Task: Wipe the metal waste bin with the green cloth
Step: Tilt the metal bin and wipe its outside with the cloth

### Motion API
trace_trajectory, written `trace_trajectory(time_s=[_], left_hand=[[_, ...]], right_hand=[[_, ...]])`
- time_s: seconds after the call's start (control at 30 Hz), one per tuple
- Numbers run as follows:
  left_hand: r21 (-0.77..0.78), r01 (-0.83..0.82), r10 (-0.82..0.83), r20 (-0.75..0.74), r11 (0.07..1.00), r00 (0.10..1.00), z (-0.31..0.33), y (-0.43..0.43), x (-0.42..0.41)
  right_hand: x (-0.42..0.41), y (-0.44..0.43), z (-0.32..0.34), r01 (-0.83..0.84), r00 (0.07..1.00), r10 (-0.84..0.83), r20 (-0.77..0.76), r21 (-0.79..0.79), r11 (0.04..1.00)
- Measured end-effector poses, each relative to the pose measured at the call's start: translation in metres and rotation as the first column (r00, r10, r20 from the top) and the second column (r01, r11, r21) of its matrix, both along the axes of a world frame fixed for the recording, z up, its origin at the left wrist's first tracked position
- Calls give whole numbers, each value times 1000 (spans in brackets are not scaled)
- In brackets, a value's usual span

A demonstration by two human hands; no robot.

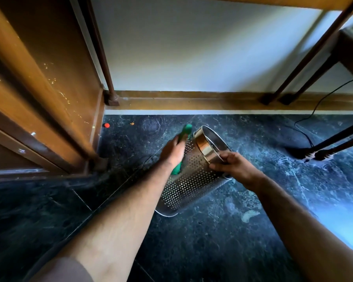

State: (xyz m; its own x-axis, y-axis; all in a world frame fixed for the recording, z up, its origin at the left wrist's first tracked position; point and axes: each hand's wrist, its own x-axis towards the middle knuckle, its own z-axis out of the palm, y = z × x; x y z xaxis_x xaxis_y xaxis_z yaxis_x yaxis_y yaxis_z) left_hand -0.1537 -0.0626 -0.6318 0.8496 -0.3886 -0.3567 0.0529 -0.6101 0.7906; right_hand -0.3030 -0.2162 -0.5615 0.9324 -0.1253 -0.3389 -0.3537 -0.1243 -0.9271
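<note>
A perforated metal waste bin (192, 180) leans tilted on the dark floor, its open shiny rim pointing away from me. My right hand (233, 164) grips that rim on the right side. My left hand (172, 152) presses a green cloth (185, 130) against the bin's left wall. Part of the cloth sticks out beyond my fingers and another part shows below my palm.
A brown wooden door and frame (49, 88) stand at the left. Dark furniture legs (306, 58) and a black cable (318, 106) are at the right, along a white wall with a brown skirting. A small red object (106, 125) lies by the door frame.
</note>
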Motion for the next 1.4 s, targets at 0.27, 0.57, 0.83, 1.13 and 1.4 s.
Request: trace_trajectory(time_s=[0.27,0.57,0.83,1.13,1.4], left_hand=[[-83,47,-13,372,995,928,12,-16,-20],[231,-136,92,192,963,977,-62,66,-26],[-40,-146,151,215,988,965,9,8,8],[-20,-128,122,473,992,873,-17,20,-17],[264,-228,238,-3,937,971,-44,71,5]], right_hand=[[-16,-17,-6,-56,992,56,-115,4,998],[8,10,2,226,972,-219,-85,92,970],[13,14,-13,48,999,-48,-15,36,998],[27,10,-8,65,996,-66,-54,-19,998],[29,25,0,18,998,-16,-61,24,1000]])
